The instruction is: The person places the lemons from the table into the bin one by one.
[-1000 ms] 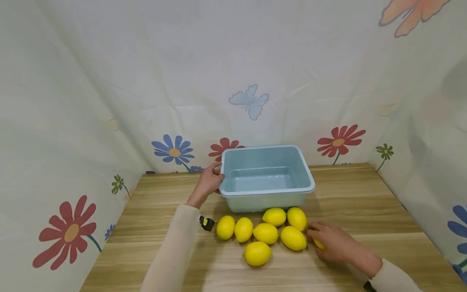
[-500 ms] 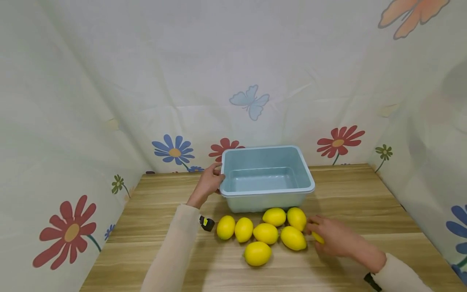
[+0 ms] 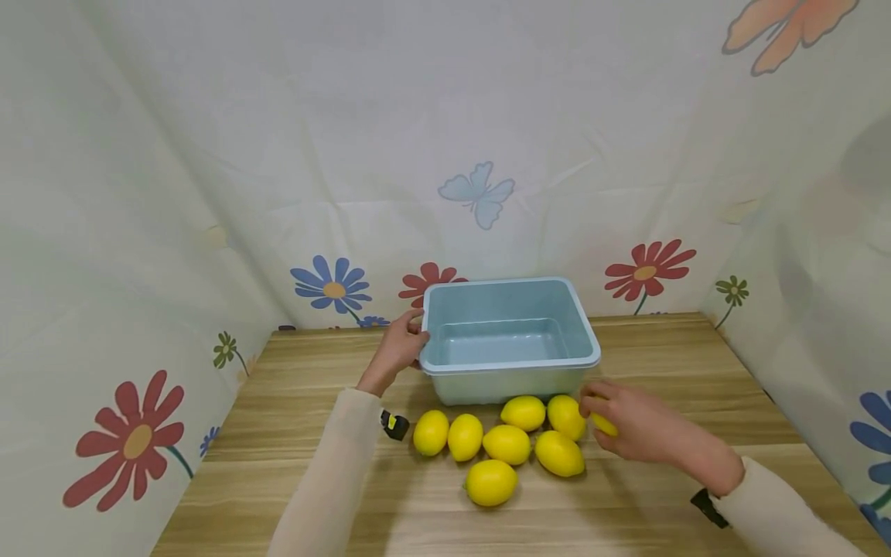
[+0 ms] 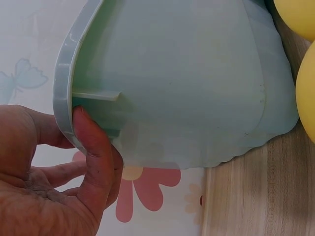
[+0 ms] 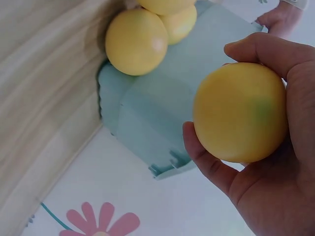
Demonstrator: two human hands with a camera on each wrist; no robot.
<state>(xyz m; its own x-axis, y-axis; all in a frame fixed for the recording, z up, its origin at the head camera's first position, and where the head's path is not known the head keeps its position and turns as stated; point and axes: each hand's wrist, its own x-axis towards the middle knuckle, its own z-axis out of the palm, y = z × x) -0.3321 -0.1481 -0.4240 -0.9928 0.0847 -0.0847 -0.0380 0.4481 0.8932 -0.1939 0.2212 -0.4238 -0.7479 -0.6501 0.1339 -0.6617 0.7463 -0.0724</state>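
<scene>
My left hand (image 3: pixel 399 345) grips the left rim of a light blue plastic basin (image 3: pixel 511 381). In the left wrist view, the thumb and fingers pinch the basin's rim (image 4: pixel 64 93) from both sides. A yellow lemon (image 5: pixel 240 112) sits in my right hand (image 5: pixel 280 142), with thumb and fingers curled round it. In the head view, this right hand (image 3: pixel 643 425) is raised above the table, just right of the loose lemons, and mostly hides the lemon it holds. Several lemons (image 3: pixel 506 445) lie in a group on the table before the basin. Inside the basin only its bare floor shows.
The wood-grain table (image 3: pixel 313 433) ends at a pale curtain (image 3: pixel 348 116) printed with flowers and butterflies, which also closes off both sides. One lemon (image 3: pixel 490 483) lies nearer the front than the others. Black wrist cameras (image 3: pixel 394 425) are strapped to both wrists.
My right hand has lifted from the table with the lemon and moved slightly away from me, towards the basin's right front corner. The left hand, basin and loose lemons stay in place.
</scene>
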